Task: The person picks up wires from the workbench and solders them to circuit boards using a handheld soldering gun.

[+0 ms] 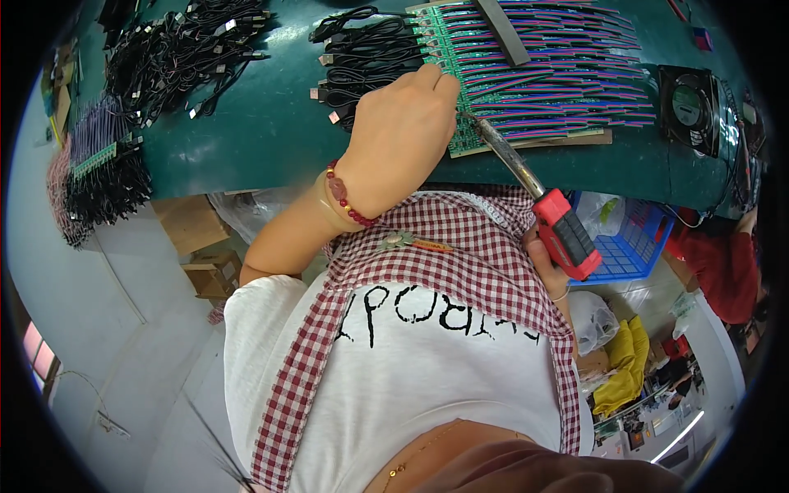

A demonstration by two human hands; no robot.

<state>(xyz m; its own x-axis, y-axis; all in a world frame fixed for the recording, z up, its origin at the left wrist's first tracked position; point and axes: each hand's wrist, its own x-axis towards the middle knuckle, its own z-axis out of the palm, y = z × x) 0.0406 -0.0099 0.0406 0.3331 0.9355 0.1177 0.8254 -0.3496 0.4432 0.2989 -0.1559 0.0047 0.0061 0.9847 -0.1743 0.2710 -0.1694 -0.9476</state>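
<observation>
My left hand (403, 123), with a red bead bracelet at the wrist, is closed over the left edge of a row of green circuit boards (462, 141). Its fingertips are hidden, so what they pinch does not show. Wrapped round the red and black handle of a soldering iron (567, 234), my right hand (542, 261) is partly covered by that handle. The iron's metal tip touches or hovers just over the boards beside my left fingers. Black USB cables (374, 74) lie to the left of the boards, and striped multicolour wires (567, 82) fan out to the right.
A grey bar (503, 33) lies across the boards. Piles of black cables (181, 57) and a wired bundle (103, 164) sit at the left. A black fan (689, 111) stands at the right. Below the table edge are a blue basket (629, 246) and a person's red sleeve (719, 263).
</observation>
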